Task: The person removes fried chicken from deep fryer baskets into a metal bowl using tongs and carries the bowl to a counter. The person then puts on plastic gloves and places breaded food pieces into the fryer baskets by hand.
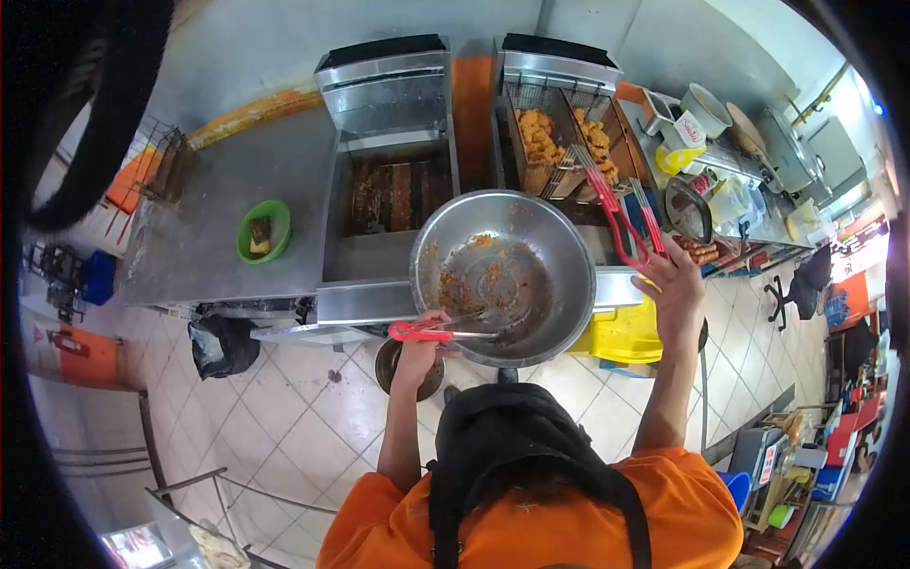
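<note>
My left hand [417,353] is closed around red-handled tongs [455,334] at the near left rim of a large steel bowl [559,327]. The tongs' metal end reaches over the bowl, where brown crumbs and residue lie. My right hand [677,284] is raised right of the bowl, fingers apart, beside the red handles [627,245] of the fryer baskets; whether it touches them I cannot make out. Two wire baskets [559,100] with golden fried pieces [538,137] hang at the right fryer [559,52].
A left fryer [384,95] holds dark oil. On the steel counter [190,218] sits a green bowl [263,232]. Pots, a pan [689,211] and containers crowd the right counter. Below are a yellow container [621,334], a black bag [223,346] and a round pot [431,379].
</note>
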`<state>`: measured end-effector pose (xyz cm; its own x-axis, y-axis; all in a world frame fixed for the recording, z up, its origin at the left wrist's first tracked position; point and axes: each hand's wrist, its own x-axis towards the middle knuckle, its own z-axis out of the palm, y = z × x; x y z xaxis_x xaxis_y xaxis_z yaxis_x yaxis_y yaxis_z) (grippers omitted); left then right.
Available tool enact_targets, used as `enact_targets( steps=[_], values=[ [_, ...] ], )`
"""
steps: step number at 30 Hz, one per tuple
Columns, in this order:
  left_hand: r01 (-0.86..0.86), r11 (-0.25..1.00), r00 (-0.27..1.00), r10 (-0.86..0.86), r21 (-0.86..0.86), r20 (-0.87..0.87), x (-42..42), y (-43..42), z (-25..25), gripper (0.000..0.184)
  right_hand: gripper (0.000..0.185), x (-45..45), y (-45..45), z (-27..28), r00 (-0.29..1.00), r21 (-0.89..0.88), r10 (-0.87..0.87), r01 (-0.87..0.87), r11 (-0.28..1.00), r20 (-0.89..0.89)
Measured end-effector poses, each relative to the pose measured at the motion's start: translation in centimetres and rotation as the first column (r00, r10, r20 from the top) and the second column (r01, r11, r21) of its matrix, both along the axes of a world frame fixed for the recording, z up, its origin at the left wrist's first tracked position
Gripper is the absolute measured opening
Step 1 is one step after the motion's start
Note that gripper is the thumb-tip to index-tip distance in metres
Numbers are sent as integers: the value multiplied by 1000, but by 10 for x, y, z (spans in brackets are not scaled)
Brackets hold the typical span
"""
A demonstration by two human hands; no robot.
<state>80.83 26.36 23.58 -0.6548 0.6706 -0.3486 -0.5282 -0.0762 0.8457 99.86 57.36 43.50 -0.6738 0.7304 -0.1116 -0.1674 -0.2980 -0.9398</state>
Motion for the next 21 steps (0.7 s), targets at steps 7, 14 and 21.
enact_targets(
  steps=[7,14,21],
  values=[
    [53,998,999,-53,-38,-2,-11,-2,11,23,58,3,-18,-74,995,-310,-83,94,946,51],
    [105,994,994,-105,-30,26,-16,-8,4,29,61,-12,-22,-57,967,-457,203,-112,883,156],
    [152,988,988,-152,-15,-29,-12,-8,20,35,60,27,15,26,894,391,-422,337,856,153]
  ],
)
